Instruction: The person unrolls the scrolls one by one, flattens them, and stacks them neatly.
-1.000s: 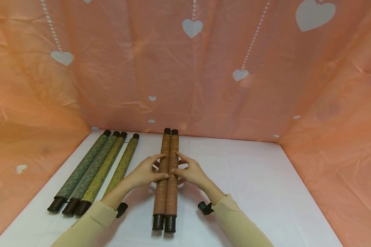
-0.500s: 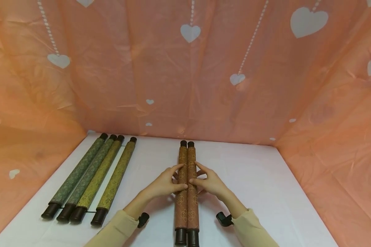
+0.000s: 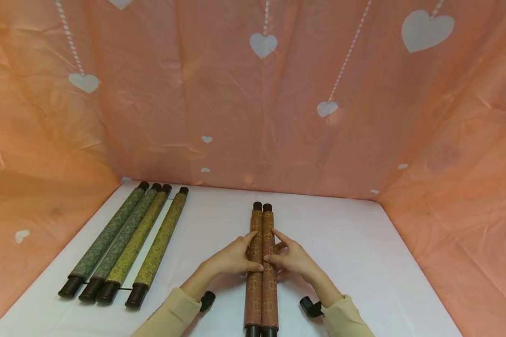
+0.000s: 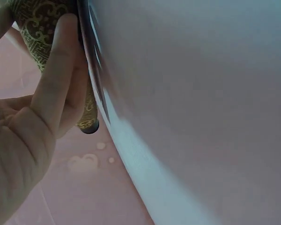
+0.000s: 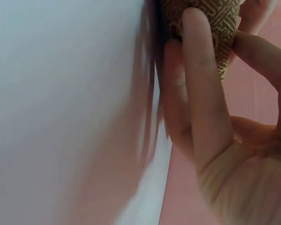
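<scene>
Closest to the camera, the left hand (image 3: 234, 259) and right hand (image 3: 292, 258) pinch a pair of brown patterned scroll tubes with dark end caps (image 3: 261, 276) from either side, fingers curled round them, lying lengthwise mid-front on the white tabletop (image 3: 362, 262). Off to the left lie four green and yellow patterned tubes (image 3: 126, 243). Behind everything hangs a peach plastic backdrop with white hearts (image 3: 261, 93).

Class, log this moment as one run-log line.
left hand: grips brown scroll pair | right hand: grips same pair | four green-yellow scrolls: lying left | table
</scene>
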{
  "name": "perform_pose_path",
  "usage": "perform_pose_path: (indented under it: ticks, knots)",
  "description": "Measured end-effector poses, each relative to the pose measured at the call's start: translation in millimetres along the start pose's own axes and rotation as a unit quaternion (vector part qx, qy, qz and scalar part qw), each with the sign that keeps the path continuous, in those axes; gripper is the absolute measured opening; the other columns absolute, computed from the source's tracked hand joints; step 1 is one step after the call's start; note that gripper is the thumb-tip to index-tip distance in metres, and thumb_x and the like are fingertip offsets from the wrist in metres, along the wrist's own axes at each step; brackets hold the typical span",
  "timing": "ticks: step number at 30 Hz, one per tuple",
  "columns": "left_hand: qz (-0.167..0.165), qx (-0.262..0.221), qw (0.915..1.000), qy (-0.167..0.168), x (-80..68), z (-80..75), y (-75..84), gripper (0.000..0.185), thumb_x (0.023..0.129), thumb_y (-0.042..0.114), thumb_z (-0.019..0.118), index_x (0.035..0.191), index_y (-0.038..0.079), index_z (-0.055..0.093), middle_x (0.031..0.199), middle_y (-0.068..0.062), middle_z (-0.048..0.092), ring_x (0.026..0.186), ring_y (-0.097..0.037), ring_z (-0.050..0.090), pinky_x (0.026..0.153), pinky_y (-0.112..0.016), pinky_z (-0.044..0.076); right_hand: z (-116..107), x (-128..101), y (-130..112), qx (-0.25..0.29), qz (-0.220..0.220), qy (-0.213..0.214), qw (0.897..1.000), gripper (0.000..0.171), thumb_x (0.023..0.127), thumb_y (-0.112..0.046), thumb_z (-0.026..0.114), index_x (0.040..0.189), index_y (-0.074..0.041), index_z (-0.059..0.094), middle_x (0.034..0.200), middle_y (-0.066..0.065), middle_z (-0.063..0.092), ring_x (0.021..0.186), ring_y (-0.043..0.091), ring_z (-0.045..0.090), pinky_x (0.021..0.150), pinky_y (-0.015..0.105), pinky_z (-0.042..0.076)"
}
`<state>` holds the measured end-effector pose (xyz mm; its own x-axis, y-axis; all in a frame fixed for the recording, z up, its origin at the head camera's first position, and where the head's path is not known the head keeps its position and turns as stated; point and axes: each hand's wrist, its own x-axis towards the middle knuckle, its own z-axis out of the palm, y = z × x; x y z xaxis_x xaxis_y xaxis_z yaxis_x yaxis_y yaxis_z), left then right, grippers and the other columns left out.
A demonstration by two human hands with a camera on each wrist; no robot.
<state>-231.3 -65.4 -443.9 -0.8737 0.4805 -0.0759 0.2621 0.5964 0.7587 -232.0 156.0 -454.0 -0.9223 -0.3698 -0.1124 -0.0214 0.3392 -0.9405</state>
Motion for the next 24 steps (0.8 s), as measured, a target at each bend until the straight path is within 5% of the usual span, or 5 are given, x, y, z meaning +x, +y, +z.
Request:
perform_pose_path:
  ticks: [4,11,24]
  knots:
    - [-0.004,0.009,0.9999,-0.008,2.3,0.9,0.5,0.105,0.085,0.033,0.088,0.162,-0.003,0.027,0.146,-0.045,0.040,0.095,-0.028,0.067,0.096,-0.051,0.053,-1.9,0.7,1.1,-0.008,0.009,-0.001,1.000,0.091,0.091,-0.013,0.080,0.165,-0.004,0.027,0.124,0.025,0.057,0.063,0.018,0.067,0.057,0.042,0.061]
    - [-0.009,0.056,0.9984,-0.007,2.3,-5.2,3.9,0.103,0.085,0.039,0.087,0.161,-0.001,0.031,0.148,-0.038,0.045,0.134,-0.047,0.052,0.109,-0.061,0.043,-1.2,5.7,0.2,-0.056,-0.006,0.014,0.998,0.088,0.090,-0.017,0.083,0.161,-0.002,0.034,0.117,0.024,0.060,0.065,0.019,0.068,0.056,0.039,0.060]
    - [-0.001,0.056,0.9984,0.001,-4.7,-6.4,3.8,0.096,0.083,0.032,0.087,0.158,-0.001,0.038,0.134,-0.027,0.049,0.112,-0.035,0.060,0.099,-0.058,0.050,-5.3,3.7,2.2,-0.166,-0.047,0.061,0.983,0.082,0.079,-0.017,0.089,0.149,0.004,0.051,0.120,0.023,0.059,0.091,0.023,0.064,0.073,0.034,0.057]
